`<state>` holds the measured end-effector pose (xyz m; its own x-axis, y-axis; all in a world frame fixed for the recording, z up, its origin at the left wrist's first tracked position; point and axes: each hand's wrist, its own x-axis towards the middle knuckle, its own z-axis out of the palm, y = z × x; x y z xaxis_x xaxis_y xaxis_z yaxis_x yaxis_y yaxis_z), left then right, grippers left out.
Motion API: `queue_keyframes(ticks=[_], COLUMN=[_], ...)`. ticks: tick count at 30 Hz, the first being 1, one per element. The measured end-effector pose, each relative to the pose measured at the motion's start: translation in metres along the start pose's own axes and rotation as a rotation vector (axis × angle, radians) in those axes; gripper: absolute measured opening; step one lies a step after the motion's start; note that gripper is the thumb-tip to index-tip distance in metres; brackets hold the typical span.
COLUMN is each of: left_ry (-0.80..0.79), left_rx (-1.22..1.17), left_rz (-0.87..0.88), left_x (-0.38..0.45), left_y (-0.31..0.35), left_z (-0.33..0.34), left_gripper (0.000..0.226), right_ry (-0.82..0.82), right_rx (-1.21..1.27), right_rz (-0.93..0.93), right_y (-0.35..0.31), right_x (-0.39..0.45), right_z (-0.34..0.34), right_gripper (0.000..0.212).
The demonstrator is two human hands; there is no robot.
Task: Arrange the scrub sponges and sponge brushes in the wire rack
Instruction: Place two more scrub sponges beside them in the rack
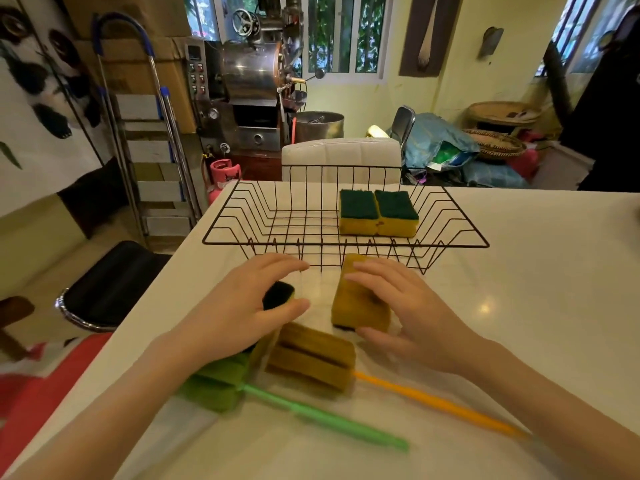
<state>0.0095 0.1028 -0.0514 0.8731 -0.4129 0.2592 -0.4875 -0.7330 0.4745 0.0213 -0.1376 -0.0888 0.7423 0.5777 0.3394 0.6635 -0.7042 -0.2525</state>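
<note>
A black wire rack stands on the white table, with two yellow-and-green scrub sponges lying side by side in its right half. My left hand grips a scrub sponge just in front of the rack, green side up. My right hand holds another scrub sponge, yellow side up, also in front of the rack. Closer to me lie two sponge brushes: one with a green head and green handle, one with a yellow head and orange handle.
The table's left edge runs diagonally beside a black stool. A white chair back stands behind the rack. A stepladder, a metal machine and bags fill the room beyond.
</note>
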Motion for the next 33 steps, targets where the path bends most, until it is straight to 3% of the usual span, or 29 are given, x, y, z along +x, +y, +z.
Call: queue_keyframes(ticks=[6,11,18,21,25,28,30,33], left_ry=[0.034,0.001,0.112,0.122,0.124,0.123,0.121,0.120], left_rx=[0.184,0.128,0.054,0.061,0.049,0.050,0.049,0.045], left_rz=[-0.191,-0.227,-0.258,-0.259,-0.250,-0.242,-0.241,-0.231], left_x=[-0.011,-0.006,-0.001,-0.001,-0.002,-0.004,-0.007,-0.009], left_y=[-0.012,-0.013,-0.010,-0.012,-0.015,-0.014,-0.015,-0.016], left_z=[0.009,0.010,0.013,0.015,0.016,0.016,0.017,0.019], left_gripper=[0.052,0.050,0.055,0.056,0.056,0.057,0.057,0.057], right_ry=[-0.071,-0.108,0.036,0.217,0.385,0.378,0.288,0.123], right_rx=[-0.011,-0.018,-0.282,-0.040,0.591,0.896,0.899,0.819], right_rz=[0.118,0.185,-0.019,-0.008,0.261,0.474,0.572,0.669], right_y=[0.000,-0.002,0.003,0.002,-0.006,-0.001,0.002,0.005], right_x=[0.000,0.000,-0.001,-0.002,0.005,0.011,0.011,0.007], right_z=[0.010,0.008,0.004,-0.006,-0.025,-0.030,-0.029,-0.020], right_gripper=[0.081,0.075,0.064,0.054,0.034,0.014,0.008,0.018])
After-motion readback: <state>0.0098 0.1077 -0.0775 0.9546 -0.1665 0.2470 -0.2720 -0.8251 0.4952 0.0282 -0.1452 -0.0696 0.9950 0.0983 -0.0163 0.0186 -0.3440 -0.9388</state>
